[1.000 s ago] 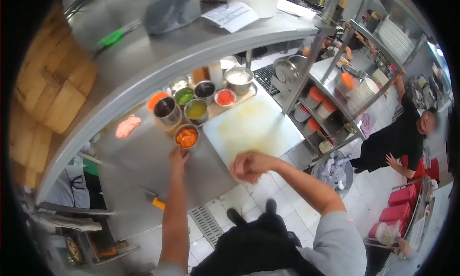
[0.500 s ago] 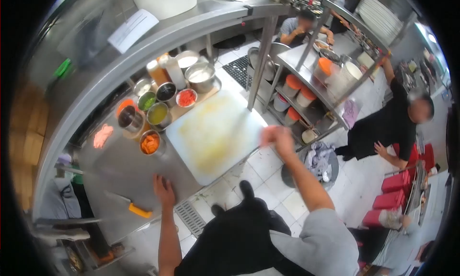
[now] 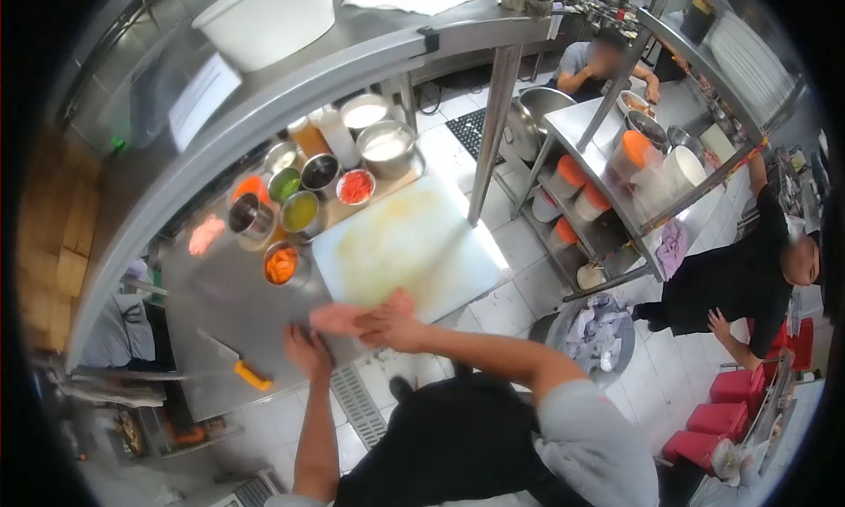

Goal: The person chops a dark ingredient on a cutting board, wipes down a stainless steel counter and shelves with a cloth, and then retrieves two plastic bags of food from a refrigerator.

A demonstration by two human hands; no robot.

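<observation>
My right hand [image 3: 393, 328] is on a pink cloth [image 3: 339, 318] at the near left corner of the white cutting board [image 3: 414, 243]. The cloth is blurred and reaches from the board's edge onto the steel table. My left hand [image 3: 308, 352] rests on the table just left of that cloth, fingers stretched out, holding nothing. Left of it lies a knife with a yellow handle [image 3: 253, 376], its blade pointing away. Beyond my hands stands a metal pot of orange pieces [image 3: 282, 265].
Several pots and bottles crowd the table's back, among them a bowl of red pieces [image 3: 356, 187] and a pot of green liquid [image 3: 301, 212]. A second pink cloth [image 3: 207, 234] lies at the left. An overhead shelf [image 3: 370, 56] crosses above. Co-workers are at the right [image 3: 735, 269] and back [image 3: 598, 67].
My right hand has swept the pink cloth from beyond the board's right end leftward to its near left corner. My left hand stays on the table. The view has shifted slightly.
</observation>
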